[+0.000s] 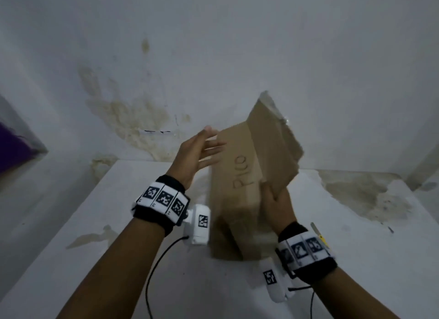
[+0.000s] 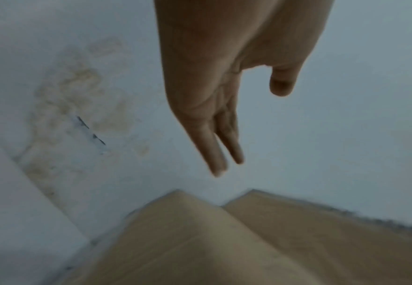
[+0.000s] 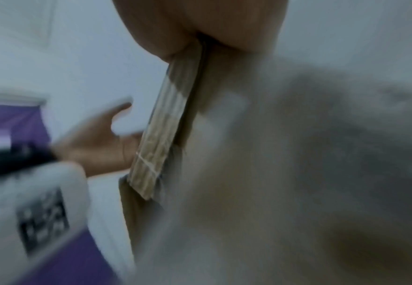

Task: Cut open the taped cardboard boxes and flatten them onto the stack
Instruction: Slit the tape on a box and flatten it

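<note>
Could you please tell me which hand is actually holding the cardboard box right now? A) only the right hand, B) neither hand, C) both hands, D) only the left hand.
A: the right hand grips a flap of the cardboard box, while the left hand is open with straight fingers beside it, gripping nothing.

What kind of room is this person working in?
Probably a bare, damp back room or storeroom, not a tidy workshop. The white wall is blotched with brownish stains, the white table has peeling patches, and the only goods in view are a cardboard box.
</note>
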